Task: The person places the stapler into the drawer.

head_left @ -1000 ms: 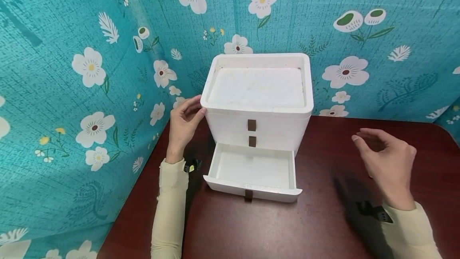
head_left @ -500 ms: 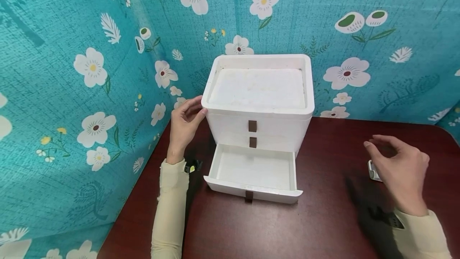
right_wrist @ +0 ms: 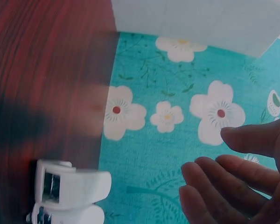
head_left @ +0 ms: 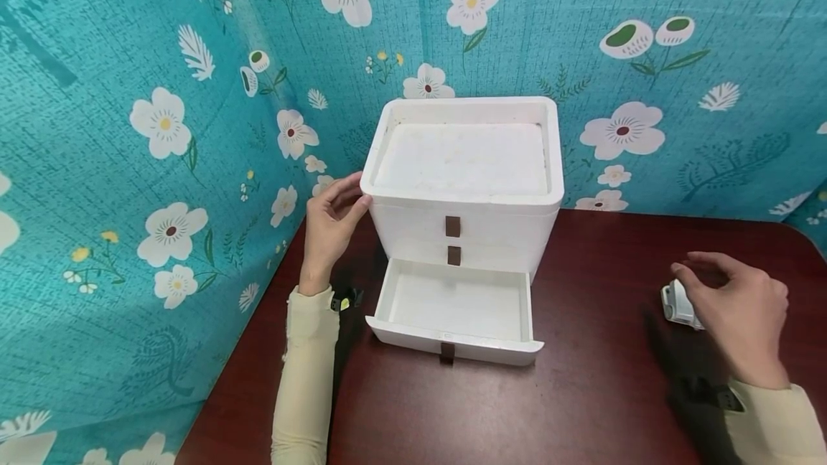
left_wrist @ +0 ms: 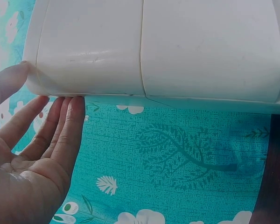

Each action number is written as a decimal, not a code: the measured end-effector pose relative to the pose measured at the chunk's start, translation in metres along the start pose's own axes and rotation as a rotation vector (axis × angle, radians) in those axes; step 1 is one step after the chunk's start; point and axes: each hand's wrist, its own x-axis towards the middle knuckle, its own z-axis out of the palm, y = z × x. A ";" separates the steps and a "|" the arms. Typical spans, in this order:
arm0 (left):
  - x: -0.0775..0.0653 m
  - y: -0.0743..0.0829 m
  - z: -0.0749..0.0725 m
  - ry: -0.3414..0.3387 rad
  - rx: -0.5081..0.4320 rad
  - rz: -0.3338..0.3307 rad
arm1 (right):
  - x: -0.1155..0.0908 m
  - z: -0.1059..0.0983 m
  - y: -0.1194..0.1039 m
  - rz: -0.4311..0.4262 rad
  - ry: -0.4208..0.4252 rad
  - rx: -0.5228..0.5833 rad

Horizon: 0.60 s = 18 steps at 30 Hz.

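A white drawer unit [head_left: 461, 235] stands on the table, its bottom drawer [head_left: 452, 300] pulled out with nothing inside. My left hand [head_left: 329, 224] touches the unit's upper left corner, thumb tip at the front edge below the rim and fingers along the side. In the left wrist view, those fingers [left_wrist: 67, 121] look fairly straight against the white casing. My right hand [head_left: 739, 314] hovers over the right of the table, fingers loosely bent with a gap to the thumb, holding nothing. A small white toy car [head_left: 680, 305] with dark windows sits beyond it, partly hidden by the hand.
The unit has a shallow tray top [head_left: 461, 160] and brown pull tabs [head_left: 453, 227] on its drawers. Flowered turquoise cloth [head_left: 161, 163] hangs behind and to the left of the dark red table [head_left: 491, 407].
My right hand has moved right, and the toy car has come into sight from behind it. My left hand and the drawer unit stay as they were.
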 end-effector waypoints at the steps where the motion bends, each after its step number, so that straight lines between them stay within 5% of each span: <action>1: 0.000 0.000 0.000 0.000 -0.001 0.001 | 0.000 0.000 0.002 0.000 -0.007 -0.008; 18: -0.001 -0.001 -0.001 -0.005 0.002 0.019 | 0.010 0.004 0.022 0.118 -0.125 -0.135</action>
